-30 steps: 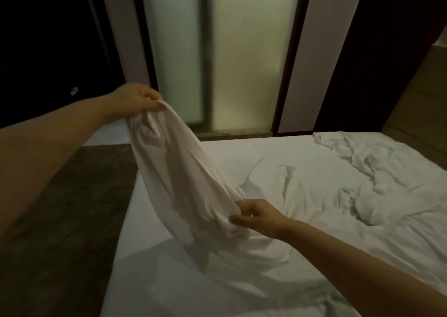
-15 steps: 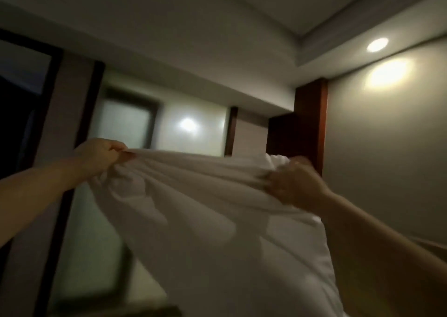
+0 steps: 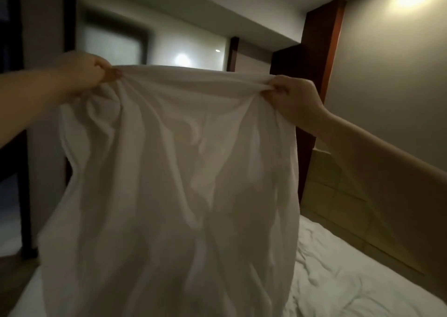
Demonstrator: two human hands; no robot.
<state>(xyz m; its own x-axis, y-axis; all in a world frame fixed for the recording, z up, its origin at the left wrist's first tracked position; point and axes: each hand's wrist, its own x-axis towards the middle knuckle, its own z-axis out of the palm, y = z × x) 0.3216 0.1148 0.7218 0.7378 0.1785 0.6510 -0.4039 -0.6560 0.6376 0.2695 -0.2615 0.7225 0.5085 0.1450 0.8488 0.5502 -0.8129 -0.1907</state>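
The wide bed with rumpled white bedding (image 3: 350, 280) fills the bottom of the view, its beige padded headboard (image 3: 338, 195) running along the grey wall on the right. A red-brown wooden pillar (image 3: 321, 50) stands at the headboard's far end.

Above the mattress hangs a large, thin white fabric cloth (image 3: 174, 183), likely a pillowcase or a small sheet. It is lifted to about head height and falls in long soft folds toward the bed; whether its lower end touches the bedding cannot be told, since it runs out of the frame. It is probably held this high and wide so that its own weight pulls the creases out and the top edge can be found and squared before it is laid or fitted.

The left hand (image 3: 82, 74) grips the cloth's upper left corner and the right hand (image 3: 292, 101) grips the upper right corner, well apart, so the top hem is drawn nearly taut between them. Both sets of fingers (image 3: 102, 66) are curled tight round bunched fabric, which gathers into small pleats at each fist. The cloth hangs wholly below and between the two grips, with nothing draped over the wrists.
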